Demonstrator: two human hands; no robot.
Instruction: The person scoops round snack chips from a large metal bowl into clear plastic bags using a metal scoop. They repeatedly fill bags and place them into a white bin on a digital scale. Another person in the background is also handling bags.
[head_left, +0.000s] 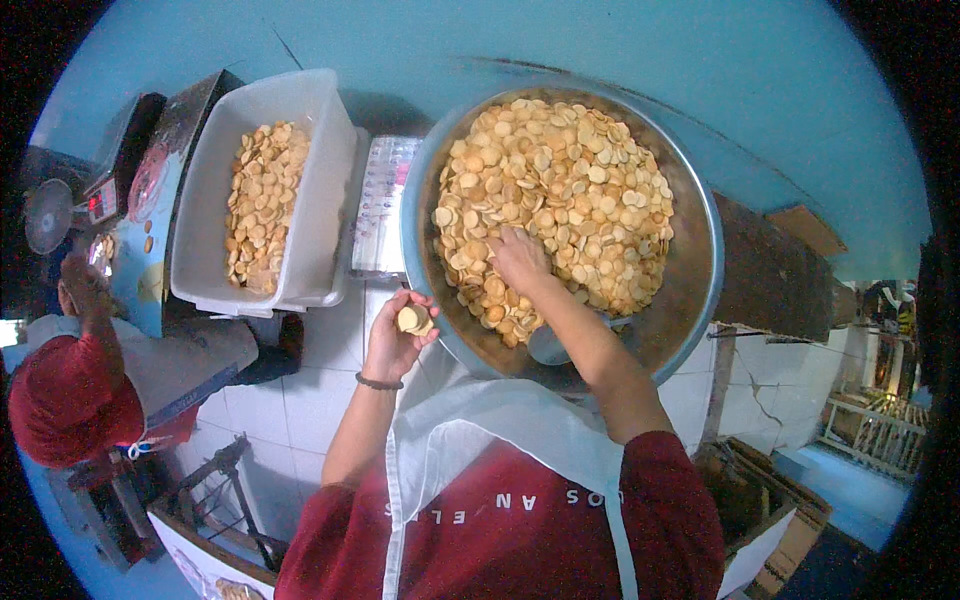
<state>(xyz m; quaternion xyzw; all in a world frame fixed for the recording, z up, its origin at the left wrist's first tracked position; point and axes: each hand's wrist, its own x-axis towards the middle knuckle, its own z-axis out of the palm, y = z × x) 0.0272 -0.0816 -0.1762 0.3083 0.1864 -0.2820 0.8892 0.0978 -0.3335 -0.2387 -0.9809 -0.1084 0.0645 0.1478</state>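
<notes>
A wide metal basin (690, 290) in front of me holds a large heap of round, flat, golden biscuits (600, 190). My left hand (385, 345), a dark bracelet on its wrist, is closed around a short stack of pale round biscuits (414, 320), just outside the basin's left rim. Inside the basin, my right hand (520, 262) reaches into the heap with its fingers bent down against the biscuits. What lies under those fingertips is hidden. Partly beneath my right forearm, a grey rounded metal piece (550, 347) rests by the basin's near side.
Left of the basin stands a white plastic tub (325, 190) with more biscuits. Between them lies a pack of printed clear plastic (385, 200). A co-worker in a red shirt (75, 400) works at the far left, near a scale (100, 200). A blue wall (620, 50) rises behind.
</notes>
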